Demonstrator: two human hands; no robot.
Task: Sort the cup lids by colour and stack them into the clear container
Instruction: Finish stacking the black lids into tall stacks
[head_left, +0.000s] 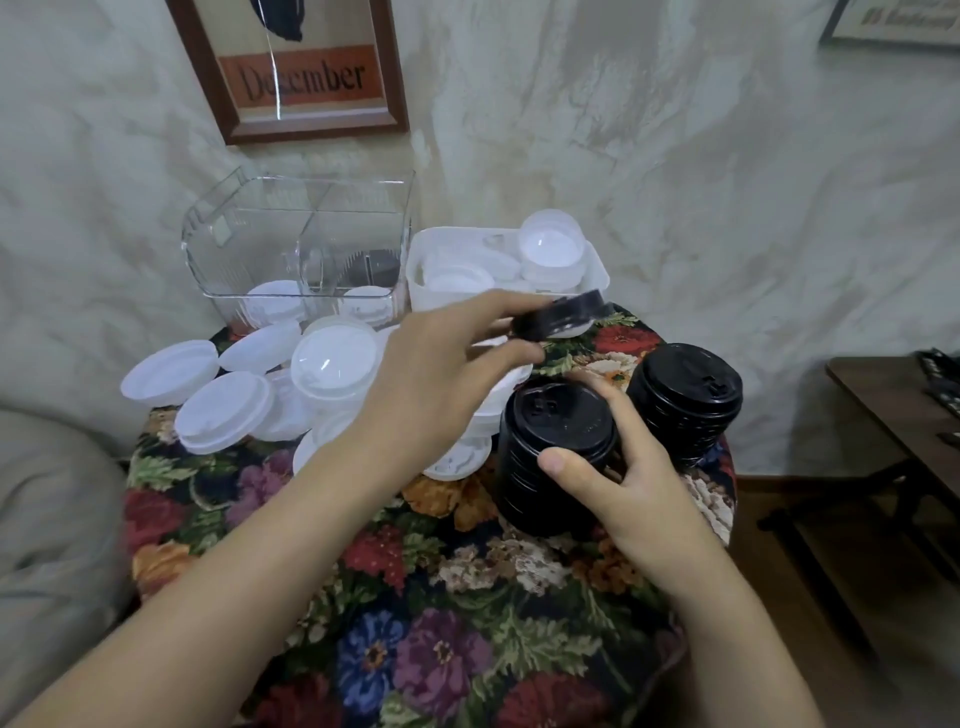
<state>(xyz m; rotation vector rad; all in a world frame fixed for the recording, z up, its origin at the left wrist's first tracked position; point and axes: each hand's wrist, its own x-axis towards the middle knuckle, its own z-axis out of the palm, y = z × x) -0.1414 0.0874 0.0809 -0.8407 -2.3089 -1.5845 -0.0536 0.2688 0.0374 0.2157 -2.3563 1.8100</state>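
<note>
My left hand (441, 379) pinches a single black lid (558, 314), held tilted above the table between the white tub and the black stacks. My right hand (618, 467) grips the nearer stack of black lids (545, 452), fingers curled round its right side. A second black stack (685, 400) stands just to its right. Several white lids (228, 405) lie loose on the left of the table. The clear container (301, 244) with dividers stands at the back left; white lids and some dark lids sit low inside it.
A white tub (592, 280) holding white lids stands right of the clear container. The small table wears a floral cloth (441, 597). A grey cushion (52, 519) lies left, a dark wooden table (893, 405) right, a framed picture (306, 73) on the wall.
</note>
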